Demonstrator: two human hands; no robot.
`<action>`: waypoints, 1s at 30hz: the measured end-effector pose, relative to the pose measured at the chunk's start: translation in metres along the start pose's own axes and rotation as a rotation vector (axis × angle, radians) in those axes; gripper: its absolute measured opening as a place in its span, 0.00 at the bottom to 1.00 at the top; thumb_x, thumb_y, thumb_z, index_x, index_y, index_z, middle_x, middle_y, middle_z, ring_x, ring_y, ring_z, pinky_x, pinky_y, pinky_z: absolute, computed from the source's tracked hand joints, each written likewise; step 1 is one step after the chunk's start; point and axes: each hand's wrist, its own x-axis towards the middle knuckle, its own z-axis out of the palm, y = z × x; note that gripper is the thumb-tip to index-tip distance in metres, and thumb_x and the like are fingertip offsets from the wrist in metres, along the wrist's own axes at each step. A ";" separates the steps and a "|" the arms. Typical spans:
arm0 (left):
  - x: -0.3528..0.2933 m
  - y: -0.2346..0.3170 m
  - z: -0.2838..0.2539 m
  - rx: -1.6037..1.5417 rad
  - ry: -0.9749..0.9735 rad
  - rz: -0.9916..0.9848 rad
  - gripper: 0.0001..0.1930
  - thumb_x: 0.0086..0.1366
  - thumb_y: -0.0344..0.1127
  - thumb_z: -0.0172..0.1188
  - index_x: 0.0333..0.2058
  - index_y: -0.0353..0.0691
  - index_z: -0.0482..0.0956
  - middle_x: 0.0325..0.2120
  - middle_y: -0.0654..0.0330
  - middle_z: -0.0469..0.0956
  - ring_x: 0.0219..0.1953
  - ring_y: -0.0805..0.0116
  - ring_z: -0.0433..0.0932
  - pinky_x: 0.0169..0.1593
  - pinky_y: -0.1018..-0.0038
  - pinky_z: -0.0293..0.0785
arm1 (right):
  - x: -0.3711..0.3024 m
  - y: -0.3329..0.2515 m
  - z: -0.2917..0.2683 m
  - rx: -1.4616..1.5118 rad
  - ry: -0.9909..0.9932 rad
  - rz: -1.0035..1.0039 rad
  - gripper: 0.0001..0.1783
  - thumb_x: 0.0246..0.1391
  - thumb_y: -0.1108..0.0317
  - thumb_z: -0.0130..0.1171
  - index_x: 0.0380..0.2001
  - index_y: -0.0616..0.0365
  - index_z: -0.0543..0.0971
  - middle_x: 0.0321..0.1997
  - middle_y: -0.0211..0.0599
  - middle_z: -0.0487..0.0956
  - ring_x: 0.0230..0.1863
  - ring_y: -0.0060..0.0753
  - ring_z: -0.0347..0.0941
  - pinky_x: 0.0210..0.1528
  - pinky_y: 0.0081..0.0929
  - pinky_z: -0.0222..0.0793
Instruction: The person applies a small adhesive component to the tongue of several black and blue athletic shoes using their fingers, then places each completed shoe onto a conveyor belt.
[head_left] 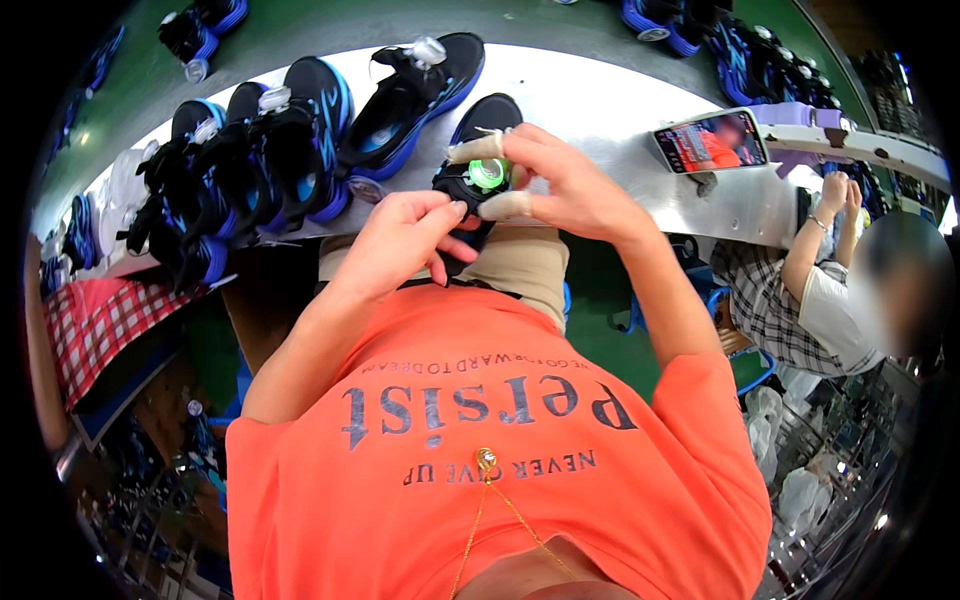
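Observation:
A black shoe [487, 112] with a strap stands at the table's near edge, toe pointing away from me. On top of it is a round, bright green piece [488, 175]. My left hand [400, 240] is closed at the shoe's heel end, thumb and forefinger pinching its black collar or strap; the exact spot is partly covered. My right hand [565, 190] wears pale covers on its thumb and forefinger. Those two fingers close round the green piece from its far and near sides. Just left, another black shoe [440, 75] with a blue-purple sole bears a clear round piece.
Several similar shoes [310, 140] stand in a row along the left of the metal table [590, 110]. A phone [710, 142] leans at the right, before a pale rail [850, 143]. More shoes [760, 60] lie on the green surface beyond. A person [815, 290] sits at the far right.

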 end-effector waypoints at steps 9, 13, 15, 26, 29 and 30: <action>0.000 -0.010 0.009 -0.078 -0.018 -0.070 0.16 0.69 0.37 0.48 0.45 0.28 0.74 0.42 0.53 0.77 0.36 0.66 0.81 0.25 0.79 0.75 | 0.004 0.009 0.005 -0.021 0.011 -0.077 0.19 0.43 0.65 0.67 0.42 0.53 0.79 0.27 0.32 0.72 0.24 0.25 0.64 0.28 0.22 0.63; -0.002 -0.004 0.015 -0.155 0.031 -0.017 0.16 0.69 0.37 0.49 0.45 0.28 0.74 0.43 0.53 0.77 0.36 0.67 0.81 0.27 0.80 0.75 | 0.000 0.003 0.010 -0.266 0.110 0.028 0.19 0.44 0.65 0.66 0.43 0.53 0.79 0.28 0.32 0.72 0.26 0.25 0.64 0.29 0.21 0.63; -0.004 -0.004 0.015 -0.162 -0.004 -0.037 0.16 0.69 0.37 0.49 0.45 0.28 0.74 0.43 0.53 0.77 0.36 0.67 0.81 0.27 0.80 0.75 | 0.002 0.005 0.003 -0.188 0.033 -0.023 0.19 0.45 0.65 0.65 0.43 0.53 0.79 0.26 0.32 0.71 0.25 0.26 0.64 0.28 0.22 0.63; -0.008 -0.007 0.019 -0.314 0.070 -0.098 0.16 0.70 0.38 0.47 0.46 0.29 0.72 0.43 0.52 0.77 0.40 0.61 0.81 0.31 0.74 0.77 | 0.004 0.014 -0.001 0.021 -0.026 -0.177 0.20 0.45 0.67 0.64 0.45 0.51 0.79 0.24 0.34 0.73 0.23 0.27 0.66 0.28 0.25 0.65; -0.007 -0.010 0.024 -0.301 0.093 -0.057 0.16 0.70 0.37 0.47 0.46 0.28 0.72 0.43 0.51 0.77 0.42 0.60 0.81 0.32 0.74 0.78 | 0.001 0.011 0.015 -0.045 0.117 -0.104 0.18 0.45 0.67 0.65 0.43 0.52 0.80 0.24 0.33 0.72 0.23 0.26 0.64 0.28 0.23 0.64; -0.006 -0.010 0.023 -0.315 0.088 -0.052 0.16 0.70 0.37 0.47 0.46 0.28 0.72 0.42 0.51 0.77 0.42 0.60 0.81 0.33 0.74 0.78 | -0.001 0.005 0.014 -0.207 0.118 -0.038 0.16 0.45 0.65 0.63 0.40 0.51 0.78 0.27 0.39 0.72 0.31 0.42 0.70 0.34 0.32 0.68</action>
